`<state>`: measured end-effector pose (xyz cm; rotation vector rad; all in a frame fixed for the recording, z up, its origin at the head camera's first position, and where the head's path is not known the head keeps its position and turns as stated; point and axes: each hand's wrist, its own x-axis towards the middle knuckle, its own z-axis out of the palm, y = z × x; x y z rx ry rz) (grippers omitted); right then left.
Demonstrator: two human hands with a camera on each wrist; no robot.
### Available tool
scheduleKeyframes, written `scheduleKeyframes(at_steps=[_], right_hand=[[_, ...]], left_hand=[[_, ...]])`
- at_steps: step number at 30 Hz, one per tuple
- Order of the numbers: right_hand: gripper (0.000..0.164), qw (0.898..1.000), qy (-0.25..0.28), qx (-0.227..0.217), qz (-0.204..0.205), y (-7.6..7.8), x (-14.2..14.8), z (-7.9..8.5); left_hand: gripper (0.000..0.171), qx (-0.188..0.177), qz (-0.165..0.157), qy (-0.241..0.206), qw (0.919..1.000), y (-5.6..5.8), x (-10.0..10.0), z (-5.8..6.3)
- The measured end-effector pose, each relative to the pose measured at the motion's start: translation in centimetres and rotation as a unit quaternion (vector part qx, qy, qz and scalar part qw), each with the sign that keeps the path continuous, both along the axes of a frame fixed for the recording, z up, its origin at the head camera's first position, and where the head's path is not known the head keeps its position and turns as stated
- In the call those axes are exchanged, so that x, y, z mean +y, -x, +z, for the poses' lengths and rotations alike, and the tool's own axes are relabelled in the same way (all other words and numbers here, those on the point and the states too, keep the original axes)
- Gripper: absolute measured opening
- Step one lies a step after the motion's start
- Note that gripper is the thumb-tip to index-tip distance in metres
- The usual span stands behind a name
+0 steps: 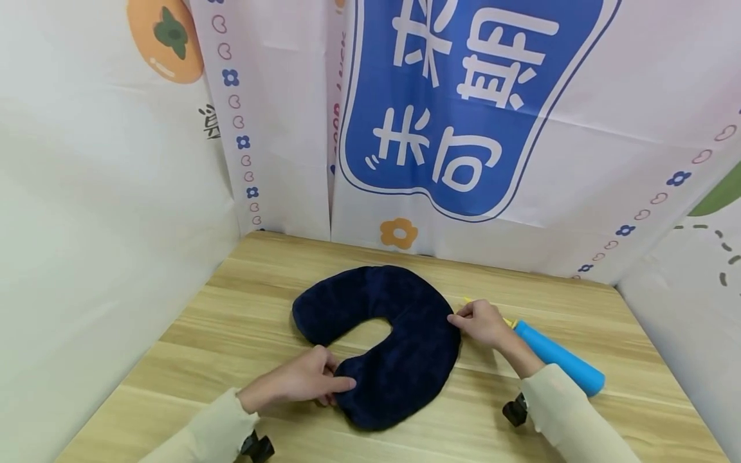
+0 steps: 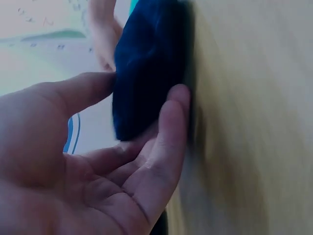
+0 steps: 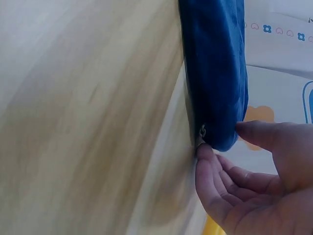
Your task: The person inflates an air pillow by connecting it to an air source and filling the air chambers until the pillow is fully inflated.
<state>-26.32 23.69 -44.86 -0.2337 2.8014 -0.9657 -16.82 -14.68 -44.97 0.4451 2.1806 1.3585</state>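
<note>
A dark navy, U-shaped neck pillow (image 1: 422, 328) lies on the wooden table, its opening turned toward the left. My left hand (image 1: 309, 378) grips the near end of it, thumb on top and fingers underneath; the left wrist view shows the pillow (image 2: 149, 63) between thumb and fingertips. At the outer right curve, my right hand (image 1: 482, 323) pinches the pillow's edge. In the right wrist view a small zipper pull (image 3: 202, 130) sits on the seam, right at the fingertips of this hand.
Just right of my right forearm lies a blue cylinder (image 1: 561, 360) with a thin yellow part (image 1: 509, 323) at its far end, like a hand pump. Printed white cloth (image 1: 289, 148) walls in the table (image 1: 197, 360) at the back and both sides.
</note>
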Motion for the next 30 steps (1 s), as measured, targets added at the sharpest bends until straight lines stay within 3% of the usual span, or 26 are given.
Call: scheduleKeyframes(at_steps=[7, 11, 18, 25, 30], right_hand=[[0.018, 0.999, 0.025, -0.024, -0.011, -0.2, -0.1, -0.5], [0.023, 0.998, 0.038, -0.052, -0.016, -1.0, 0.3, -0.3], [0.024, 0.995, 0.055, -0.087, 0.003, -4.0, 0.6, 0.2], [0.029, 0.99, 0.053, -0.11, 0.068, -7.2, -0.3, 1.0], [0.038, 0.994, 0.015, -0.088, 0.058, -6.2, -0.2, 1.8]], left_hand=[[0.013, 0.025, 0.012, -0.013, 0.9995, 0.2, 0.3, -0.4], [0.009, 0.033, 0.009, -0.018, 0.9993, 0.8, -0.2, -0.3], [0.008, 0.056, 0.024, 0.009, 0.9981, 2.4, -2.2, 0.0], [0.017, 0.062, 0.061, 0.045, 0.9952, 3.9, -4.5, 0.9], [0.025, 0.035, 0.049, 0.064, 0.9961, 3.0, -5.4, 1.1]])
